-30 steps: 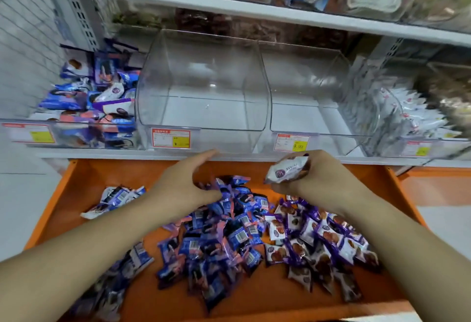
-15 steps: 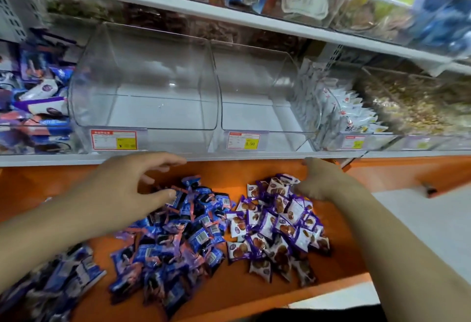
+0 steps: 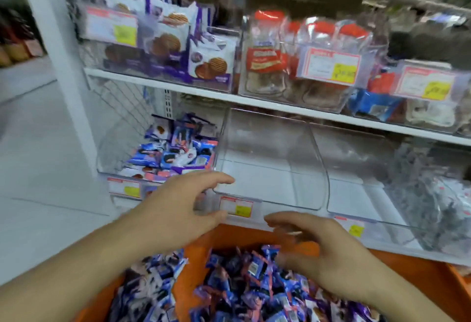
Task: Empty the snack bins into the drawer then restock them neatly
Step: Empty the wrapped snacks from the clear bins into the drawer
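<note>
Fingers loosely spread on left hand (image 3: 175, 216) and right hand (image 3: 321, 253), holding nothing, above blue-wrapped snack packets (image 3: 244, 286) in orange drawer (image 3: 413, 278); empty clear plastic bin (image 3: 270, 166) beyond.

Person, two limbs in view, entering from the lower edge of the frame.

Left forearm (image 3: 76, 258): bare from frame edge to wrist; no sleeve, watch, band or glove visible. Left hand (image 3: 175, 209): bare, no rings visible, fingers slightly blurred.

Right forearm (image 3: 397, 304): bare, no sleeve or cuff in view. Right hand (image 3: 321, 253): bare, no glove; fingertips heavily motion-blurred, so nails and fine detail cannot be told.
</note>
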Demonstrator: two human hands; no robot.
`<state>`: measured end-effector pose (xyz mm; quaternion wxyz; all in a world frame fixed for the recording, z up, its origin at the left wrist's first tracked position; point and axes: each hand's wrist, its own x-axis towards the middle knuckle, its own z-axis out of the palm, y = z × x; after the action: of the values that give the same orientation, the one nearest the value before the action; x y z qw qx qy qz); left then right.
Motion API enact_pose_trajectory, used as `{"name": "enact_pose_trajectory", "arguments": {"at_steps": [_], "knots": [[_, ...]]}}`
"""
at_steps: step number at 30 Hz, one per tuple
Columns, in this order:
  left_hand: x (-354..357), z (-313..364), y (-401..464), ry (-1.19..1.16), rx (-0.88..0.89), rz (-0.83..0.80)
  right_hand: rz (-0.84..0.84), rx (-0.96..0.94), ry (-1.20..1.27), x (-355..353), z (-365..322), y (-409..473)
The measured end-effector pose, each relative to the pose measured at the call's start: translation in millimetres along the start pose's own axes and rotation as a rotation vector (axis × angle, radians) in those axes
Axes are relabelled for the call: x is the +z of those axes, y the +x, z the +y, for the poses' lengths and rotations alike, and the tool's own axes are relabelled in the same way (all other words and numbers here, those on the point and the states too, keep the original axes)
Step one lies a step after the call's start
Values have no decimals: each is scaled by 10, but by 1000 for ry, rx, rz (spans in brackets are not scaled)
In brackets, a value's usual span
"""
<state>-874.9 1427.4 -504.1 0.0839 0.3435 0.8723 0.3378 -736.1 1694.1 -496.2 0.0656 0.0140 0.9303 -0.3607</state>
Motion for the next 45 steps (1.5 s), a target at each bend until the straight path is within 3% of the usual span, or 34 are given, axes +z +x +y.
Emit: {"name": "enact_pose_trajectory", "arguments": {"at_steps": [5,10,15,21,30,36,45], "knots": [[-677,-711,-84,187,-52,88,157,-152,-58,271,-575,582],[-770,-1291,-104,232,-146,111,173,-233,-299,430,-1109,1770],[-747,-1427,-72,218,-142,187,72,-108,-468,504,-1204,2981],[-720,-1596,-40,209,-109,279,38,53,-369,645,-886,3890],[-756,-1662,-107,179,-96,219,212,-1,-483,726,-949,3849],[-824,-1595,-154,133,-87,204,274,-75,-373,638,-1136,3575],[-840,-1367,-225,-116,-135,374,286,-285,-11,646,-1449,2572]]}}
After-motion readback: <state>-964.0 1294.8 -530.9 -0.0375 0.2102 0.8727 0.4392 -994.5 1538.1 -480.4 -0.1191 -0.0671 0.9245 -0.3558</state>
